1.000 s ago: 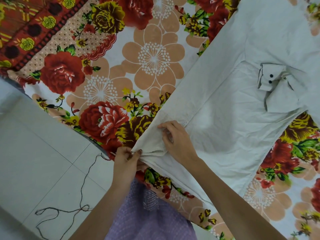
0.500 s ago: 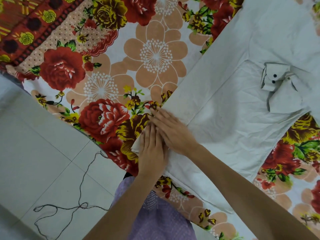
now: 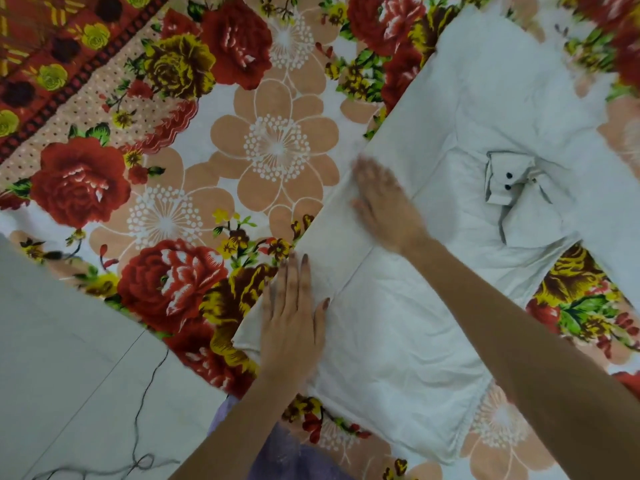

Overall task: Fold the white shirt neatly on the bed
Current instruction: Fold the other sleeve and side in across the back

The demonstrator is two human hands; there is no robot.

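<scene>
The white shirt lies spread on the floral bed sheet, running from the near bed edge up to the top right. A sleeve is folded in over the body, its cuff with two dark buttons bunched near the middle. My left hand lies flat, fingers together, on the shirt's near left corner. My right hand is flat on the left folded edge farther up, blurred by motion. Neither hand grips the cloth.
The bed edge runs diagonally at the lower left, with grey floor tiles beyond it. A dark thread lies on the floor. My purple garment shows at the bottom.
Both hands let go of the pinched corner and flattened on the shirt. The right hand has slid up along the left folded edge; the left hand stays pressing the corner.
</scene>
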